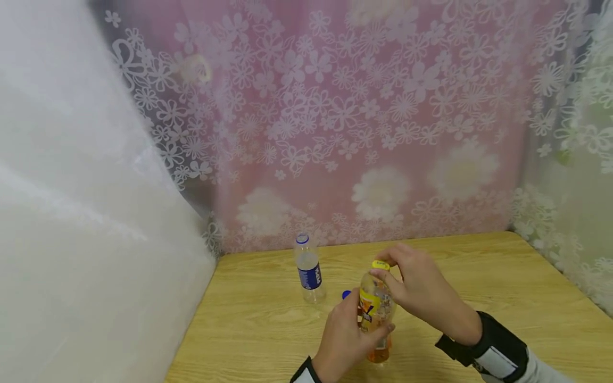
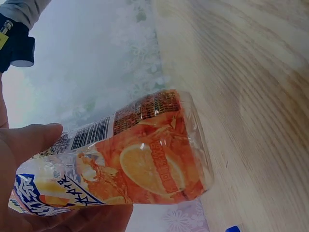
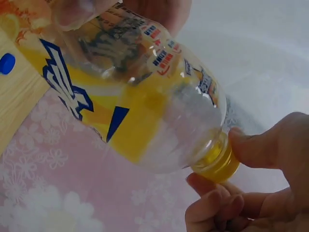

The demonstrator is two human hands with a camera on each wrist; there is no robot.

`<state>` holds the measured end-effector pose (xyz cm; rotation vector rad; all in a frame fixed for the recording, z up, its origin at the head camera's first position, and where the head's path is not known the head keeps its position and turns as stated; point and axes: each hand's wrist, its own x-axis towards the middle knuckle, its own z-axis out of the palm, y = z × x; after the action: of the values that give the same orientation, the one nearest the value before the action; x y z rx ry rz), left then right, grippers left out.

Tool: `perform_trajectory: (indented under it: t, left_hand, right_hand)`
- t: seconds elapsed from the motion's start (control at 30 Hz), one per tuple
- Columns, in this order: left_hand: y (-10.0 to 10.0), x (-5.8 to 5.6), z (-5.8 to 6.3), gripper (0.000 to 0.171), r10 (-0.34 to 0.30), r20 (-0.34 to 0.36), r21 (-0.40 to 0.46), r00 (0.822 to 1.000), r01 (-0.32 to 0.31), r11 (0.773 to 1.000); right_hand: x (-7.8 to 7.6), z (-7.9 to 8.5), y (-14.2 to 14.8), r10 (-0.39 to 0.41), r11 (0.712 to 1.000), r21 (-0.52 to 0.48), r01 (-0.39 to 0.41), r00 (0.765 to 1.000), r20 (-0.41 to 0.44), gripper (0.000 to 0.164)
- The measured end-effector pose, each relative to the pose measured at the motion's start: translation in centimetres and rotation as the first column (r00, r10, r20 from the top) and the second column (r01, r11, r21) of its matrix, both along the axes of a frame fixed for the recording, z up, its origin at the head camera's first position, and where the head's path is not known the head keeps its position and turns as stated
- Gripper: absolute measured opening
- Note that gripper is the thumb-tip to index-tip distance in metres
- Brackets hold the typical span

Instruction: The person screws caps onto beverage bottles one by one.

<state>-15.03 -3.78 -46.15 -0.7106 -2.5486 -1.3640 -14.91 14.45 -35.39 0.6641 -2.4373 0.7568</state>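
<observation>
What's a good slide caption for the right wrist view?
Right grip pinches the yellow cap of a labelled bottle held in the left grip.

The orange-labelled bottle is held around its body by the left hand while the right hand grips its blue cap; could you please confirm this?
Not quite: the cap is yellow, not blue, as the right wrist view shows. The left hand does hold the bottle around its body while the right hand grips the cap.

Clear bottle [image 1: 380, 307], yellow-and-orange label [image 2: 145, 166], yellow cap [image 3: 222, 164] on its neck [image 3: 205, 149], held nearly upright
</observation>
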Motion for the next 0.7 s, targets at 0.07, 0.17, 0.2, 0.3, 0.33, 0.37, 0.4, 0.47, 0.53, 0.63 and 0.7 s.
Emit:
perform_trajectory:
  t: [0.07, 0.17, 0.2, 0.3, 0.33, 0.37, 0.4, 0.47, 0.53, 0.63, 0.7]
  left_hand:
    - [0.0, 0.1, 0.0, 0.060, -0.012, 0.021, 0.007, 1.000, 0.012, 1.000]
    - [-0.1, -0.1, 0.2, 0.061, -0.052, 0.064, 0.039, 0.997, 0.049, 0.998]
    - [-0.2, -0.2, 0.3, 0.062, -0.067, 0.078, 0.051, 0.995, 0.063, 0.997]
    - [-0.4, -0.4, 0.5, 0.063, -0.105, 0.115, 0.077, 0.988, 0.096, 0.992]
    - [-0.5, -0.5, 0.6, 0.062, -0.110, 0.122, 0.076, 0.986, 0.101, 0.992]
    - [-0.5, -0.5, 0.6, 0.062, -0.113, 0.125, 0.073, 0.986, 0.104, 0.992]
    - [-0.5, -0.5, 0.6, 0.062, -0.114, 0.127, 0.069, 0.985, 0.106, 0.992]
    - [-0.6, -0.6, 0.5, 0.061, -0.110, 0.133, 0.058, 0.985, 0.103, 0.993]
    - [-0.6, -0.5, 0.3, 0.060, -0.109, 0.145, 0.052, 0.983, 0.103, 0.993]
    - [-0.6, -0.5, 0.1, 0.060, -0.107, 0.171, 0.050, 0.979, 0.100, 0.994]
    - [-0.7, -0.6, 0.0, 0.060, -0.109, 0.177, 0.050, 0.978, 0.101, 0.994]
  right_hand:
    - [0.0, -0.1, 0.0, -0.002, 1.000, 0.004, 0.002, 1.000, -0.001, 0.022]
    - [-0.4, 0.1, 0.6, 0.079, 0.997, -0.006, -0.079, 0.996, 0.041, 0.024]
    - [-0.5, 0.3, 0.9, 0.125, 0.992, -0.016, -0.124, 0.990, 0.059, 0.025]
    - [-1.1, 0.7, 1.8, 0.261, 0.965, -0.046, -0.257, 0.961, 0.092, 0.032]
    - [-1.2, 0.8, 2.0, 0.295, 0.955, -0.051, -0.291, 0.951, 0.096, 0.033]
    - [-1.3, 0.9, 2.1, 0.320, 0.947, -0.054, -0.316, 0.943, 0.096, 0.033]
    - [-1.4, 0.9, 2.2, 0.336, 0.942, -0.054, -0.332, 0.937, 0.097, 0.032]
    - [-1.6, 0.9, 2.3, 0.356, 0.934, -0.063, -0.351, 0.928, 0.108, 0.031]
    - [-1.7, 0.8, 2.4, 0.361, 0.932, -0.064, -0.356, 0.923, 0.130, 0.032]
    - [-1.8, 0.7, 2.5, 0.365, 0.931, -0.057, -0.361, 0.919, 0.146, 0.032]
    - [-1.9, 0.6, 2.5, 0.368, 0.930, -0.042, -0.366, 0.920, 0.135, 0.033]
